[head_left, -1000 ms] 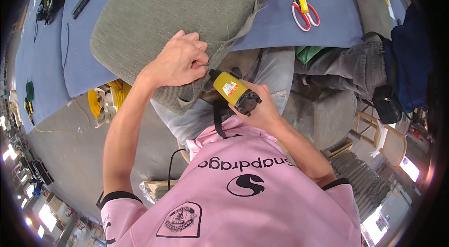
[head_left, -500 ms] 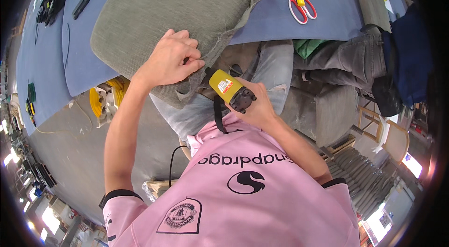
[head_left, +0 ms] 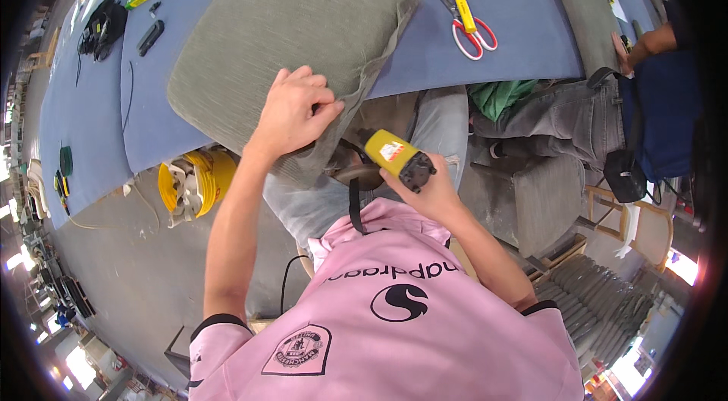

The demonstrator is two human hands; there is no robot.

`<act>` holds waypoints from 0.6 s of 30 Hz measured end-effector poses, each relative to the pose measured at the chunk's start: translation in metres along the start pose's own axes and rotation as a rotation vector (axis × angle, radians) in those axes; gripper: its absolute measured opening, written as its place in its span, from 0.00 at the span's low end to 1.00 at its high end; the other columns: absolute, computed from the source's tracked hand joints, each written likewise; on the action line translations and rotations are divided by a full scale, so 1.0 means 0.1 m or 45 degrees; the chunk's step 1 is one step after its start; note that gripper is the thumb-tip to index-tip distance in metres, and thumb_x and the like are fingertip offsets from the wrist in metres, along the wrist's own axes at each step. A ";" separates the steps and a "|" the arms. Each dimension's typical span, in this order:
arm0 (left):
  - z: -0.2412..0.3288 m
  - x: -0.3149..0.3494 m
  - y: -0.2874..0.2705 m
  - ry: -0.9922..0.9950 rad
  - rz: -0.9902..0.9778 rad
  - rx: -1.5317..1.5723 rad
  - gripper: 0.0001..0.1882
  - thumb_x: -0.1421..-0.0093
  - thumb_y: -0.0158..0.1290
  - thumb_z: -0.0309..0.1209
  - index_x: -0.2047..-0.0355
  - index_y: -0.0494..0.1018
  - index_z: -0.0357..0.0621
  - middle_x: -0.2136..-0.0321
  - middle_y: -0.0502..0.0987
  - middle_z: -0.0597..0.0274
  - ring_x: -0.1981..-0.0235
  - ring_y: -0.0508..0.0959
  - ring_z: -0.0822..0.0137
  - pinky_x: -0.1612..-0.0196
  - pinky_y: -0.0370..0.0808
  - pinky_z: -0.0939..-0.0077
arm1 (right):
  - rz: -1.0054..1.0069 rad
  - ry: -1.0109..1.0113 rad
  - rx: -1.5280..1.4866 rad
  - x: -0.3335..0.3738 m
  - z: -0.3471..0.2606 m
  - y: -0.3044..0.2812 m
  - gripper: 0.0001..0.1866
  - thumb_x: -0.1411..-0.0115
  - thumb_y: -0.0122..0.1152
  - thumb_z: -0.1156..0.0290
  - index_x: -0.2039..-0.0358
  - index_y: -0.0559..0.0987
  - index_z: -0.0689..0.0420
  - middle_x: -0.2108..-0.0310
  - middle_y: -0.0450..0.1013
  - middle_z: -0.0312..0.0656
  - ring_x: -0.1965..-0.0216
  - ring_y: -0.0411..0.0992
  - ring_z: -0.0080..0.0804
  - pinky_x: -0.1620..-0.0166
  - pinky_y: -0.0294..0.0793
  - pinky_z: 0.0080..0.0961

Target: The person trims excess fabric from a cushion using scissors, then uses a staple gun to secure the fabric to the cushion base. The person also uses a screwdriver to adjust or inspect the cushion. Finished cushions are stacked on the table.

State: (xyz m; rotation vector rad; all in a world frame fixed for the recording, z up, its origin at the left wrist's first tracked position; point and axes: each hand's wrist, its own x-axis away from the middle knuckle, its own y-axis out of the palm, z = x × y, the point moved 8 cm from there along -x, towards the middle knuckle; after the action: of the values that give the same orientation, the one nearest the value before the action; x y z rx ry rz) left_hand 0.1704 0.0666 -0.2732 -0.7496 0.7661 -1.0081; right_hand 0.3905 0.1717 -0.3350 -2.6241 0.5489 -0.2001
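Yellow tool (head_left: 393, 155) (clasped in right grip (head_left: 432, 194)) backed away; left grip (head_left: 297, 114) pinches the cushion (head_left: 284, 29).

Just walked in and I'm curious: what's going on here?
Someone's left hand is curled at the edge of a grey-green cushion, which sticks out past the near edge of a blue table. Their right hand holds a yellow-and-black tool near that side of the cushion. Scissors and a yellow-handled tool lie together on the table, to the right.
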 end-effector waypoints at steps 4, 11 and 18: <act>0.20 -0.30 0.19 -0.066 0.115 -0.133 0.18 0.37 0.64 0.39 0.80 0.78 0.42 0.77 0.74 0.60 0.65 0.74 0.55 0.58 0.67 0.58 | -0.043 0.011 0.016 0.00 -0.14 -0.40 0.26 0.48 0.79 0.76 0.48 0.83 0.63 0.66 0.83 0.56 0.64 0.83 0.57 0.61 0.80 0.37; 0.30 -0.30 0.30 -0.008 -0.440 -0.225 0.19 0.35 0.62 0.41 0.79 0.80 0.40 0.76 0.75 0.57 0.62 0.76 0.52 0.54 0.71 0.55 | -0.018 -0.097 0.127 -0.09 -0.01 -0.65 0.22 0.43 0.80 0.71 0.50 0.84 0.65 0.68 0.84 0.49 0.69 0.83 0.46 0.61 0.80 0.33; 0.05 -0.30 0.32 0.010 -0.378 0.142 0.18 0.37 0.61 0.37 0.79 0.76 0.38 0.77 0.69 0.58 0.66 0.72 0.54 0.56 0.67 0.57 | -0.210 -0.155 -0.079 -0.39 -0.02 -0.40 0.28 0.55 0.77 0.79 0.49 0.83 0.62 0.66 0.83 0.57 0.65 0.82 0.59 0.64 0.80 0.37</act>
State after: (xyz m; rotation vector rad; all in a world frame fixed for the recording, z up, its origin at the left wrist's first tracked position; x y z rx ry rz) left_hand 0.1781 0.1065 -0.2911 -0.7769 0.6101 -1.3109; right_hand 0.3684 0.2200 -0.3165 -2.7210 0.3019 -0.0748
